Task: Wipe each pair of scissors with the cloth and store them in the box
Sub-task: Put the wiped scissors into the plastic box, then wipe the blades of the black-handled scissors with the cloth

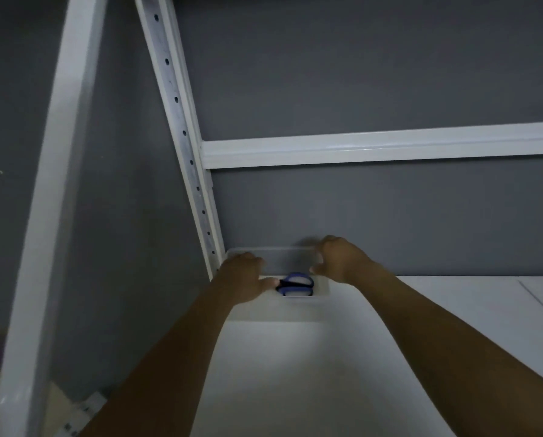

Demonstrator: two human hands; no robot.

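The blue-handled scissors (pixel 295 283) lie inside the translucent white plastic box (pixel 273 309), between your hands and nearest your left thumb; their blades are too dim to make out. Your left hand (pixel 243 277) curls over the box's left rim and your right hand (pixel 339 258) over its far right corner. The box sits at the back of the white shelf (pixel 390 326).

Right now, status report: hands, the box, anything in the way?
Left hand and right hand both grip the box by its rim. Blue-handled scissors inside, box on the shelf. Upright post close at its left.
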